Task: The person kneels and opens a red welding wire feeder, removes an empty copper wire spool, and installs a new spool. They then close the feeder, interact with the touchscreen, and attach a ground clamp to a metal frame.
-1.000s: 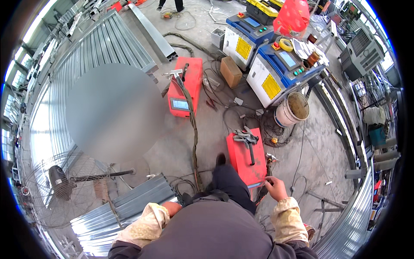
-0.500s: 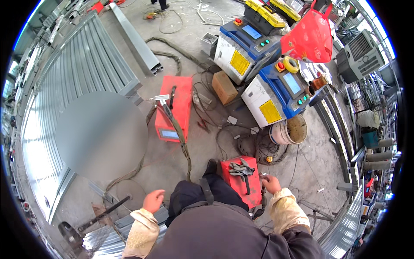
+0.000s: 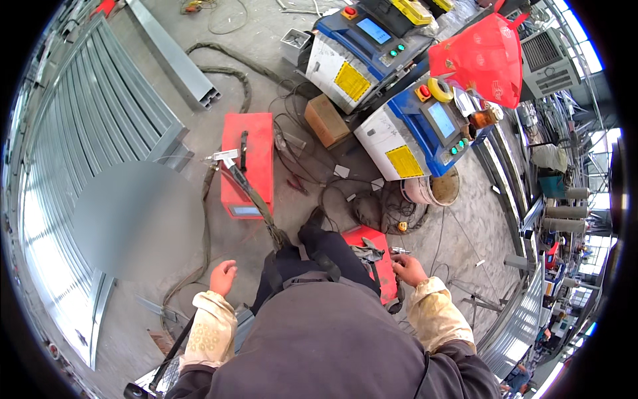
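Since half a second ago the view has swung so that the blue and white machines sit higher and nearer, and the fan stand at the lower left has dropped almost out of sight. The left hand [image 3: 222, 276] has lifted a little and now hangs free over the concrete floor [image 3: 279, 60], loosely curled and holding nothing. The right hand [image 3: 407, 269] stays at the near edge of the small red box [image 3: 372, 256], as before.

That small red box is a flat, hard-cornered case lying on the floor just right of the person's dark trouser leg [image 3: 325, 249], with grey metal tools [image 3: 367, 249] heaped on its lid. The right hand touches the box's right edge; its fingers are bent close together around something small and metallic, though what it is cannot be made out.

Beyond the box, farther from the person, a larger red metal box [image 3: 256, 149] lies flat with a black handle on top, and a thick braided hose [image 3: 256, 199] crosses it. Right of the small box stands a round, dirty bucket [image 3: 435, 189], beside a coil of dark cable [image 3: 375, 209]. Behind that sit two boxy blue and white machines [image 3: 425, 130], smooth-panelled with yellow labels, and a red plastic bag [image 3: 482, 56] over them. Ribbed sheet metal [image 3: 73, 133] curves along the left.
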Motion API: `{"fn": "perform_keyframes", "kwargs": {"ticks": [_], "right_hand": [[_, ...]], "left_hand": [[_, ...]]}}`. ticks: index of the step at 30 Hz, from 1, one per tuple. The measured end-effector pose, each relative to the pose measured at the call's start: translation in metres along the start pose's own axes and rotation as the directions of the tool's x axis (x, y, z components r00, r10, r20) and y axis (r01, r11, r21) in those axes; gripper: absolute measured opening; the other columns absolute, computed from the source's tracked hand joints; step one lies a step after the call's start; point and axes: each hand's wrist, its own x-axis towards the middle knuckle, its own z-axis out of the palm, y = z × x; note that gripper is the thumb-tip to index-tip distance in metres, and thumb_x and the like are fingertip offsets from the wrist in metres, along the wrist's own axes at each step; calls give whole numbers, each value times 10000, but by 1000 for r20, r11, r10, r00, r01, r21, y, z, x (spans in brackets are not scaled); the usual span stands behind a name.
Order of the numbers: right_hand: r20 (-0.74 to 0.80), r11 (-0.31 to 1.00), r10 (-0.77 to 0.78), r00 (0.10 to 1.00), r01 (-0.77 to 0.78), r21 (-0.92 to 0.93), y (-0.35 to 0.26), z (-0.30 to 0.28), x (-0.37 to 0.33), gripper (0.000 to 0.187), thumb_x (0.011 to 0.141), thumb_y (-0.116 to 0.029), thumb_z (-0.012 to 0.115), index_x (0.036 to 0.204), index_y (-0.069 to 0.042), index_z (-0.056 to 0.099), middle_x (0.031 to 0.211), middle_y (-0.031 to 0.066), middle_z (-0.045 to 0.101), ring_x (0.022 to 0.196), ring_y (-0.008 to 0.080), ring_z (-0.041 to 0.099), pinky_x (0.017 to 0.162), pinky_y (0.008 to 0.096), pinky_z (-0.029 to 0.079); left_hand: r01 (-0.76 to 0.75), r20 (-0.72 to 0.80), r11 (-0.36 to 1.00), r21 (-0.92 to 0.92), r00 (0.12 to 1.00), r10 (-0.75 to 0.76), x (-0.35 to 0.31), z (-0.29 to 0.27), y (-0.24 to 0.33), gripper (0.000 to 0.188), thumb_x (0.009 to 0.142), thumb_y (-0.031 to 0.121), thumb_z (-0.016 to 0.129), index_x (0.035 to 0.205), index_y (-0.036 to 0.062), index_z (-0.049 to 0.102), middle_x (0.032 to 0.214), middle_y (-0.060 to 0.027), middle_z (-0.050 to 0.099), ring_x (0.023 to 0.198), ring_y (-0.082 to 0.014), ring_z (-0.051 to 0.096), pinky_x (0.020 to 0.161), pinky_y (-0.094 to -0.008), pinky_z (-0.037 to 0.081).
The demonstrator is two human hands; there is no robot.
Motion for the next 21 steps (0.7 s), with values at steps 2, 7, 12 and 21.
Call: {"fn": "perform_keyframes", "kwargs": {"ticks": [2,7,12,21], "right_hand": [[-77,978,121,990,-105,182,3,-13,1,332,911,-167,591,1176,25,646,843,53,682,639,106,589,577,279,474],[-195,966,112,974,-61,250,37,-54,36,326,915,-139,573,1185,30,645,822,58,678,582,87,557,518,257,452],[-233,922,191,953,-93,375,28,-86,64,347,917,-127,577,1218,40,626,807,60,669,583,100,564,527,260,462],[-278,870,226,934,-65,489,41,-89,108,280,907,-129,602,1140,13,664,769,26,652,603,92,566,534,248,452]], "left_hand": [[-188,83,957,219,981,173,24,0,22,312,907,152,630,1176,-1,662,1038,-176,725,961,-262,708,854,-355,544],[-157,100,957,243,986,136,87,22,87,321,897,163,642,1178,10,669,1055,-171,725,987,-267,704,879,-358,538],[-326,151,908,264,944,295,129,65,198,305,903,162,646,1172,20,671,1030,-166,727,965,-246,708,868,-361,540],[-444,384,863,241,861,335,244,125,368,321,922,160,636,1200,1,656,1096,-163,720,1038,-245,694,916,-348,528]]}}
